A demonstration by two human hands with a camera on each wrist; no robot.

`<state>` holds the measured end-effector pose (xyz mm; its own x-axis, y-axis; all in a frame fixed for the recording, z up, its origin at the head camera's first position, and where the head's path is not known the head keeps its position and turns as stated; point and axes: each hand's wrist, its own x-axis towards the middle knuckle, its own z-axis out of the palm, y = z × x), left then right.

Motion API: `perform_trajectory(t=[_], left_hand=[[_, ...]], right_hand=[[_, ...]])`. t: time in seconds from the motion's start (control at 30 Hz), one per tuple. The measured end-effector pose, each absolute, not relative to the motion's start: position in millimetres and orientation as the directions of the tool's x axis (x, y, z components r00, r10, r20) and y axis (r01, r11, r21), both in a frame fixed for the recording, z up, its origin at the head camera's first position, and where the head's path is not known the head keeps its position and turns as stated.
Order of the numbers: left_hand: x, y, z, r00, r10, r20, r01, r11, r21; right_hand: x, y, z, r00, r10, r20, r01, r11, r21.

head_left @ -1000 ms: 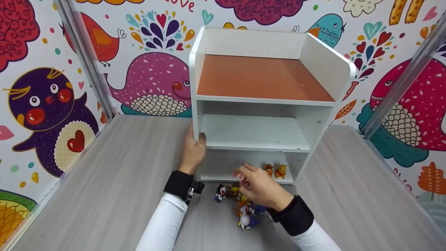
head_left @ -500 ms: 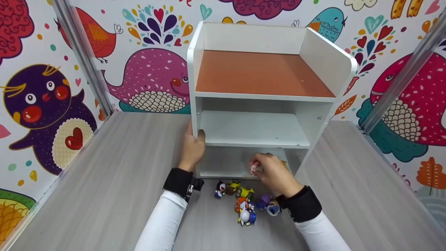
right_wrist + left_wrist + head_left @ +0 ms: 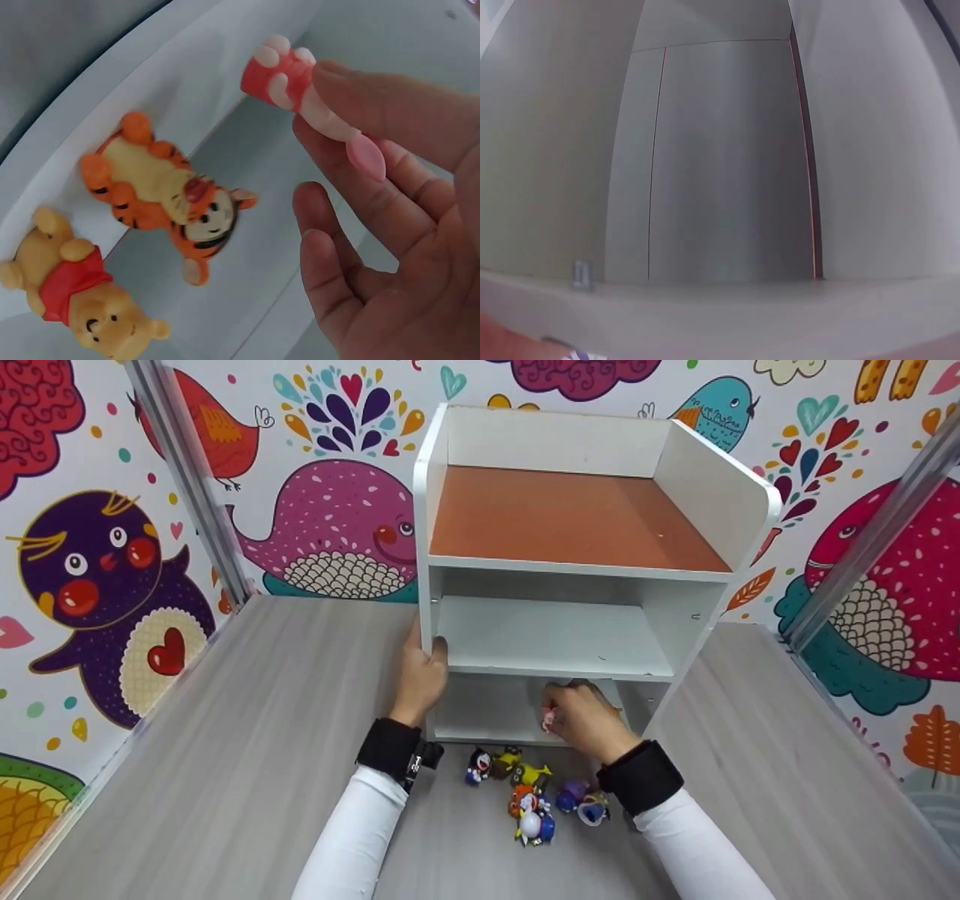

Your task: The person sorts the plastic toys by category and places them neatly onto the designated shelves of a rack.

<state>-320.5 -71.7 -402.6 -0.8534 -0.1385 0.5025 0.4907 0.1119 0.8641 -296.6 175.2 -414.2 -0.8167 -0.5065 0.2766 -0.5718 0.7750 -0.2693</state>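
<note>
Your right hand (image 3: 589,724) pinches the smooth, rounded pink figurine (image 3: 292,73) between thumb and fingers near the front edge of the bottom shelf (image 3: 480,727), its long axis parallel to the tiger figurine (image 3: 150,180), feet pointing the same way, ear toward your palm. Your left hand (image 3: 421,679) grips the white shelf unit (image 3: 424,585) by its left edge.

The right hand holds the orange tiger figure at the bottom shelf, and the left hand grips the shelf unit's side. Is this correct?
No: the right hand holds the pink figure at the bottom shelf; the tiger figure is unheld, as the right wrist view shows. The left hand grips the shelf unit's side.
</note>
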Motion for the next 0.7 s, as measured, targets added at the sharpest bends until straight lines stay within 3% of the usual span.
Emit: perform_trajectory(t=[0.23, 0.53, 0.7], left_hand=[[-320.6, -70.6, -401.5, -0.852, -0.139, 0.504, 0.489, 0.130, 0.862], [-320.8, -71.1, -399.9, -0.845, -0.146, 0.515, 0.497, 0.145, 0.856], [-320.5, -71.6, -401.4, -0.852, -0.146, 0.502, 0.484, 0.145, 0.863]], right_hand=[[-304.1, 172.2, -414.8, -0.839, -0.481, 0.256, -0.533, 0.821, -0.203], [-306.1, 170.2, -412.7, -0.873, -0.455, 0.175, -0.485, 0.845, -0.224], [-304.2, 170.9, -417.1, -0.872, -0.450, 0.191, -0.483, 0.855, -0.191]])
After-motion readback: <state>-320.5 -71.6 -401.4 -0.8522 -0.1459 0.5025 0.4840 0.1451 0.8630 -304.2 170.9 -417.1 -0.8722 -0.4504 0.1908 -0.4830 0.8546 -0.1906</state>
